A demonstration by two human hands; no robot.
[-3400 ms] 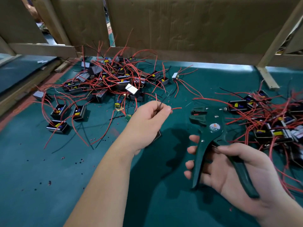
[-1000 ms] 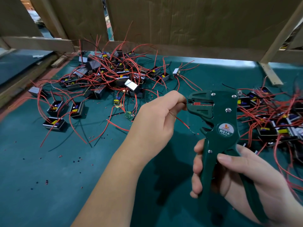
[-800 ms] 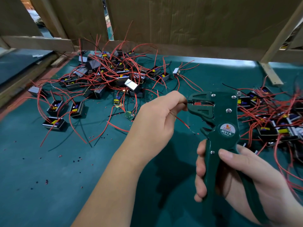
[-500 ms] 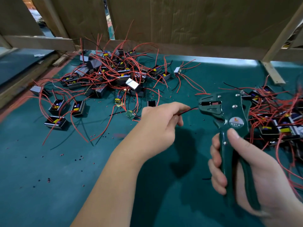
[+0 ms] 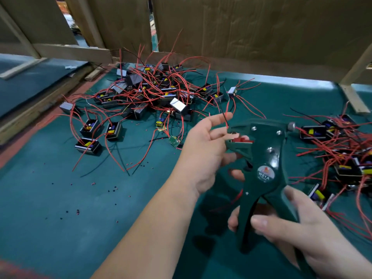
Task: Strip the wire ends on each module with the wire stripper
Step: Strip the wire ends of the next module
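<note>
Even light from above, soft shadows on table; glare strip at far edge; right hand motion-blurred; edges bowed.

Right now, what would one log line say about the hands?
right hand: grips wire stripper handles | left hand: at its head, wires by fingers, hold unclear

- Counter: covered in a green mat.
- Bits: small red and black pieces scattered over the mat, front left.
- Cardboard: brown panels standing along the back edge.
- Wooden rail: back left, below the panels.
- Wooden post: leaning, far right.
- Dark sheet: lies flat at far left.
</note>
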